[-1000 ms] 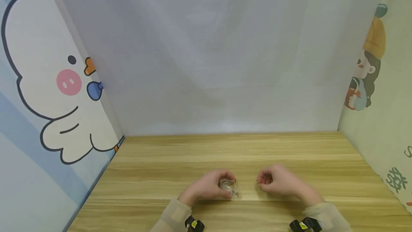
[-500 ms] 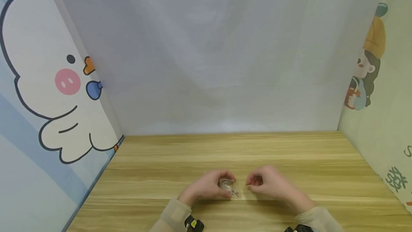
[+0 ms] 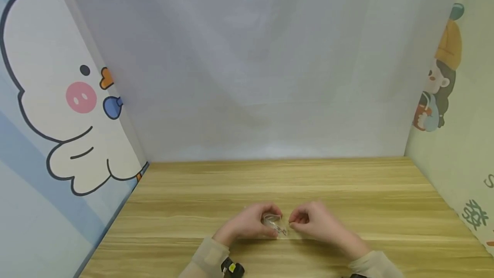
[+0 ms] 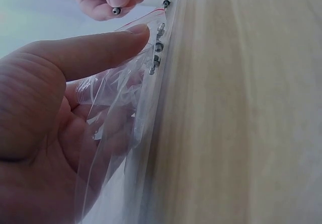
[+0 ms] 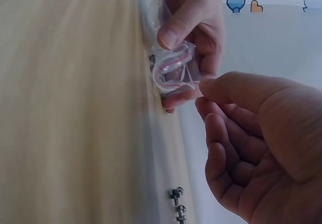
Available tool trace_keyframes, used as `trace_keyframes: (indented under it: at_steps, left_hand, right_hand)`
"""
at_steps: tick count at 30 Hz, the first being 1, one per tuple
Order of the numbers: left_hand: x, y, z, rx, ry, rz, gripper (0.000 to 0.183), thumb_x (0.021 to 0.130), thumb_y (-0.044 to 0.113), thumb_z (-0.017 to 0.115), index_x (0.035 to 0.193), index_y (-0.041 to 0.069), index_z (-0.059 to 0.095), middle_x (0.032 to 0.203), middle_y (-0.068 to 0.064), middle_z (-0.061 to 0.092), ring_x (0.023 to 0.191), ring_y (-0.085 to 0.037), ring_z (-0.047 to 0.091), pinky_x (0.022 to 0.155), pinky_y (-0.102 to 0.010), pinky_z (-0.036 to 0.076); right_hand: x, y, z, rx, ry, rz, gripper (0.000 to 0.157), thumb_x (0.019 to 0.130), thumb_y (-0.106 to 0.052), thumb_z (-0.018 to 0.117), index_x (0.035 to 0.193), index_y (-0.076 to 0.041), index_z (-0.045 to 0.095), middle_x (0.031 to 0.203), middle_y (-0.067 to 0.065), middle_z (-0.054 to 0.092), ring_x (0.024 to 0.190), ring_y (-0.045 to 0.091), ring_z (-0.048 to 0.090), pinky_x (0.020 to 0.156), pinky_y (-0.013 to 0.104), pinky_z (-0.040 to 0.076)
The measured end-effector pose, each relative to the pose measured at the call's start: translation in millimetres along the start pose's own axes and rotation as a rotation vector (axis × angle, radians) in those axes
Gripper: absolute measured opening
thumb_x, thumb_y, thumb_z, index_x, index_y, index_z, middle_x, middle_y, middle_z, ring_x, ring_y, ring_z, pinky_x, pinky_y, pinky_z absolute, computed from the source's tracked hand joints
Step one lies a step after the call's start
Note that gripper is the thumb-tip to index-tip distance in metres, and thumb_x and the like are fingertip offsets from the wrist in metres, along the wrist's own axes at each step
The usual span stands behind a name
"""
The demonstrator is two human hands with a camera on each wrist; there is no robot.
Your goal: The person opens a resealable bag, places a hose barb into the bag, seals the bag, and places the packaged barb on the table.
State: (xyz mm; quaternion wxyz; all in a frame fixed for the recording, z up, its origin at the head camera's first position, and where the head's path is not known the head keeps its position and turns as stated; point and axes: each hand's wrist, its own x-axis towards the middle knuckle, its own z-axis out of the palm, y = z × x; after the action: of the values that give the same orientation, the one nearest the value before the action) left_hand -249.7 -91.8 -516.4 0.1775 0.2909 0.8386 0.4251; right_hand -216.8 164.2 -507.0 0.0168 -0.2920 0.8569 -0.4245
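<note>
A clear bag [image 3: 275, 224] with a red line along its mouth is held at the near middle of the surface [image 3: 270, 179]. It is gripped by the left hand [image 3: 251, 223], whose thumb and fingers are curved apart around it. A small metal part [image 4: 116, 11] with a dark ring is pinched between the thumb and forefinger of the right hand [image 3: 318, 223], just right of the bag; whether the bag is touched cannot be told. More metal pieces [image 5: 178, 204] are seen on the surface nearby. Both wrists are covered by pale sleeves [image 3: 210, 255]. The far edge is backed by a grey sheet [image 3: 262, 76], flanked by a left panel [image 3: 46, 72] and a right panel [image 3: 471, 106] printed with cartoons.
</note>
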Motion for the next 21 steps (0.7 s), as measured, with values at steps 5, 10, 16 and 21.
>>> trace_keyframes:
  at_steps: [5, 10, 16, 21]
  left_hand:
    - [-0.6, 0.2, 0.4, 0.024, 0.002, 0.007, 0.046, 0.083, 0.016, 0.092, 0.123, 0.020, 0.071, 0.122, 0.012, 0.069, 0.112, -0.007, 0.062, 0.098, -0.028, 0.049]
    - [-1.2, 0.6, 0.7, 0.014, 0.004, 0.003, 0.046, 0.082, 0.015, 0.092, 0.122, 0.020, 0.071, 0.120, 0.012, 0.069, 0.107, -0.007, 0.062, 0.094, -0.028, 0.051]
    - [-0.2, -0.3, 0.3, 0.004, 0.004, 0.013, 0.046, 0.082, 0.014, 0.092, 0.123, 0.018, 0.071, 0.119, 0.010, 0.069, 0.104, -0.007, 0.063, 0.091, -0.028, 0.051]
    - [0.4, -1.5, 0.0, -0.001, 0.000, 0.007, 0.046, 0.083, 0.014, 0.092, 0.123, 0.020, 0.071, 0.119, 0.012, 0.069, 0.102, -0.007, 0.063, 0.089, -0.027, 0.052]
  right_hand:
    - [1, 0, 8.9, 0.004, 0.013, 0.016, 0.008, 0.090, -0.005, 0.081, 0.090, -0.013, 0.079, 0.080, -0.012, 0.071, 0.073, 0.002, 0.065, 0.068, 0.025, 0.058]
    - [1, 1, 15.0, 0.009, 0.024, 0.015, 0.008, 0.090, -0.006, 0.082, 0.091, -0.013, 0.079, 0.081, -0.012, 0.071, 0.074, 0.002, 0.065, 0.068, 0.025, 0.058]
    - [3, -3, 19.0, -0.014, 0.048, 0.016, 0.005, 0.091, -0.010, 0.083, 0.092, -0.014, 0.080, 0.083, -0.013, 0.072, 0.074, 0.001, 0.064, 0.068, 0.025, 0.057]
    - [5, -5, 22.1, -0.009, 0.055, 0.010, 0.006, 0.091, -0.010, 0.084, 0.092, -0.015, 0.080, 0.082, -0.013, 0.072, 0.073, 0.002, 0.064, 0.067, 0.025, 0.057]
